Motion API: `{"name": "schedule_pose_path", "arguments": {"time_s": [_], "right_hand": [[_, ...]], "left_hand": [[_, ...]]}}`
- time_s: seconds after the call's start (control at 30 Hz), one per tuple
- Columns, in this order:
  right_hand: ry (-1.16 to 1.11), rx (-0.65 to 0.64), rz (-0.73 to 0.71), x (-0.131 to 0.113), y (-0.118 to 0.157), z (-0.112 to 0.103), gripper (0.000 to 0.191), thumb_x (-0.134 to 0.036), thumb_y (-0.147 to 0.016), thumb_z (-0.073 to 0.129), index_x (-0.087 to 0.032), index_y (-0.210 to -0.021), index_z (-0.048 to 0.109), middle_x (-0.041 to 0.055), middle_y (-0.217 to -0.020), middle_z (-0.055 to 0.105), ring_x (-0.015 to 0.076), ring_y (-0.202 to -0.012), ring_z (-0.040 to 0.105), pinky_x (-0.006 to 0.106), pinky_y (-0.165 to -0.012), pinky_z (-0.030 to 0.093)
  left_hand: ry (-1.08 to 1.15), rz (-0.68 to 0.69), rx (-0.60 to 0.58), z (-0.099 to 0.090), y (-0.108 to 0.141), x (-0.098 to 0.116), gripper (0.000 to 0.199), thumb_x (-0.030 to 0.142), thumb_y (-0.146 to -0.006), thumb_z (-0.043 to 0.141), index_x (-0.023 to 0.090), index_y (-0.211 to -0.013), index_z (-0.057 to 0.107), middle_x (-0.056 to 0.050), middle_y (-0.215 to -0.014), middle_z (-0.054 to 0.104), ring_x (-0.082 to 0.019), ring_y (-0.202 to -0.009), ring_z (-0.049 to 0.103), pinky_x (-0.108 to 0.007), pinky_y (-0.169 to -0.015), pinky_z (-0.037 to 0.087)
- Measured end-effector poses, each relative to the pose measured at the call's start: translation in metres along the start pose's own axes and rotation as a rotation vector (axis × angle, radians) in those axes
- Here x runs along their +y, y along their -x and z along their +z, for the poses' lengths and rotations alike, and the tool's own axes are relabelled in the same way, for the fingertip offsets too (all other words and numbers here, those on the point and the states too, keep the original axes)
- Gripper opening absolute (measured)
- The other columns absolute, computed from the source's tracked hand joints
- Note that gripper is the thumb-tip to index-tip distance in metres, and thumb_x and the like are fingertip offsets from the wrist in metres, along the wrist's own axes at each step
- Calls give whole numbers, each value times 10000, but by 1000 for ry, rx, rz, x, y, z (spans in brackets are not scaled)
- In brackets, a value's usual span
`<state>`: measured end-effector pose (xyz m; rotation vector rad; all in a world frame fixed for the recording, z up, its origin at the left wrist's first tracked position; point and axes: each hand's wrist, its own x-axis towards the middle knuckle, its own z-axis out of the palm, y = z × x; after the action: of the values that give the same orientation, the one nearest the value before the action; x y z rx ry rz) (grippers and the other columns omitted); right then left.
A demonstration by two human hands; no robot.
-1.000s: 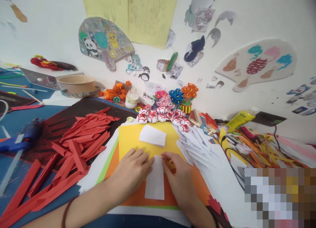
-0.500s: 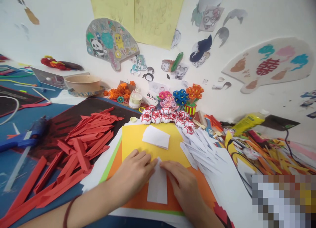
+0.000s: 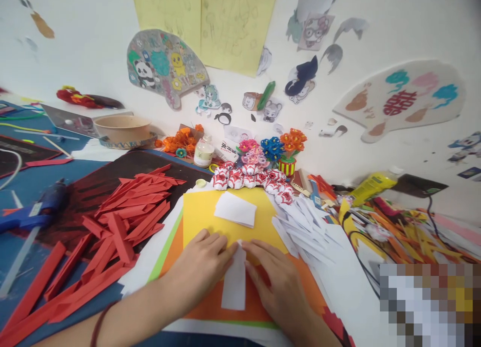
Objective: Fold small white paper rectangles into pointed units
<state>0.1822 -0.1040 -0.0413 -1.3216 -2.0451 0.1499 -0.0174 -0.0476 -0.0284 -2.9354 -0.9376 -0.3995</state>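
Observation:
A narrow strip of white paper (image 3: 233, 286) lies lengthwise over an orange sheet (image 3: 205, 301), its far end pinched between my two hands. My left hand (image 3: 206, 257) grips the tip from the left with thumb and forefinger. From the right, my right hand (image 3: 276, 274) closes on the same tip, its thumb lying along the strip's right edge. Just beyond my fingers, a small stack of white paper pieces (image 3: 235, 209) rests on a yellow sheet (image 3: 197, 214). The fingertips partly hide the strip's far end.
Folded red paper strips (image 3: 124, 237) pile up on the left, near a blue glue gun (image 3: 41, 207). White paper strips (image 3: 304, 229) spread on the right. Red-and-white paper pieces (image 3: 250, 179), a bottle (image 3: 204, 151) and flower crafts (image 3: 272, 147) stand along the wall.
The white strip looks narrower now, with its right edge moved inward. My right thumb has slid nearer along that edge, while my left hand stays almost in place.

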Motion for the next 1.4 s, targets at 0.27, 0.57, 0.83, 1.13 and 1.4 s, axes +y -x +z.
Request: {"name": "schedule_pose_path", "arguments": {"time_s": [0.27, 0.57, 0.83, 1.13, 1.4], "right_hand": [[-21, 4, 109, 0, -5, 0, 244, -198, -953, 504, -224, -1165, 622, 67, -1106, 694, 228, -1052, 631, 386, -908, 529], [-156, 108, 260, -4, -14, 2, 276, -139, -881, 540, -247, -1105, 660, 15, -856, 694, 182, -790, 669, 312, -740, 554], [-246, 358, 220, -22, -16, -14, 169, -201, -873, 560, -198, -991, 682, 27, -810, 702, 165, -723, 671, 292, -711, 551], [-755, 204, 454, -10, -42, -24, 330, -457, -779, 701, -138, -864, 714, 80, -810, 738, 224, -766, 703, 317, -699, 555], [-739, 160, 447, -16, -25, -24, 293, -433, -822, 680, -155, -735, 705, 30, -716, 703, 173, -649, 633, 257, -596, 481]], "left_hand": [[92, -13, 29, -1, 0, -2, 241, 186, -981, 416, 184, -1041, 649, -31, -781, 577, -168, -682, 504, -323, -658, 335], [415, -210, 111, -1, -7, -10, 147, 298, -898, 602, 216, -970, 700, -34, -886, 660, -181, -810, 592, -295, -734, 402], [876, -291, 6, -26, -27, -4, 395, 413, -939, 457, 137, -788, 696, -27, -768, 681, -152, -707, 552, -239, -639, 379], [1106, -318, 113, -48, -48, -1, 392, 472, -832, 578, 108, -799, 718, -22, -685, 639, -118, -615, 476, -230, -596, 346], [1052, -359, 106, -43, -35, -4, 319, 424, -819, 612, 130, -803, 737, -20, -693, 665, -127, -625, 501, -229, -585, 342]]}}
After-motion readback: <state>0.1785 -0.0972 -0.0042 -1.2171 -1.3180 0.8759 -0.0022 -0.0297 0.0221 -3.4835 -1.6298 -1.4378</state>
